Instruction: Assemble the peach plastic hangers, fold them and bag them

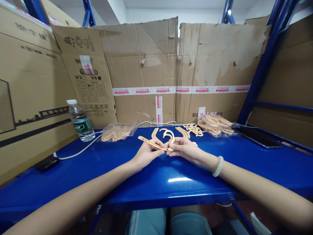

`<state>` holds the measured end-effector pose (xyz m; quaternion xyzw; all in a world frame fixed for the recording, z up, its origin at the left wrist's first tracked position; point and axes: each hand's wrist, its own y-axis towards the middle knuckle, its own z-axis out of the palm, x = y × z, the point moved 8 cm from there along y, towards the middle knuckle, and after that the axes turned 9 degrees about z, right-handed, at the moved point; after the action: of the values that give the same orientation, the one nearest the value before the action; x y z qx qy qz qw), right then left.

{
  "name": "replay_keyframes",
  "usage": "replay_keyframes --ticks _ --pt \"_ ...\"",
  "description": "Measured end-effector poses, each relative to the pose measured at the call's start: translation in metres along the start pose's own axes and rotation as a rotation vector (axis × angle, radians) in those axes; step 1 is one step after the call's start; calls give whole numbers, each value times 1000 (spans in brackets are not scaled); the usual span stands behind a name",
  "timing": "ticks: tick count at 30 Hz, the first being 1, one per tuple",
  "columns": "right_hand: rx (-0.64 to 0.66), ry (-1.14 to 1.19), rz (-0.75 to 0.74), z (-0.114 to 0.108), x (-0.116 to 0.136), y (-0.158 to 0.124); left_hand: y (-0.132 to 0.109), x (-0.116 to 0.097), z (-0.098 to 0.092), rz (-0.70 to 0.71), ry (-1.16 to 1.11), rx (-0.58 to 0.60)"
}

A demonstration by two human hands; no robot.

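Note:
My left hand (147,153) is closed on a beige plastic hanger arm (144,140), a flat strip with slots that slants up to the left. Meeting it at the inner end is a beige hanger hook (172,135), pinched in the fingers of my right hand (184,148). Fingertips cover the joint, so I cannot tell whether the two parts are locked together. Just beyond my hands, more curved hanger arms (183,132) lie on the blue table (146,192). To their right is a heap of small beige pieces (195,130).
Clear bags of beige parts lie at the left (117,132) and right (215,124). A water bottle (81,122) and black device (47,163) are left; a dark tablet-like slab (258,137) is right. Cardboard (141,58) walls the back; a white cable (78,153) crosses the left.

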<state>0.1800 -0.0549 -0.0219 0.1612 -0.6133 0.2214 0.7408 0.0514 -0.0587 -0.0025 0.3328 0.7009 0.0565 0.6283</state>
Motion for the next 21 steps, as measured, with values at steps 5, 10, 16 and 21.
replay_keyframes --ticks 5,10,16,21 --pt "-21 -10 -34 -1 -1 3 -1 -2 2 46 78 19" --pt "-55 -24 -80 -4 -3 6 -2 -3 5 75 134 48" --pt "-84 -62 -124 -4 -2 5 -3 -6 8 75 135 70" --pt "-116 -114 -142 -5 -2 5 -5 -4 8 27 129 40"
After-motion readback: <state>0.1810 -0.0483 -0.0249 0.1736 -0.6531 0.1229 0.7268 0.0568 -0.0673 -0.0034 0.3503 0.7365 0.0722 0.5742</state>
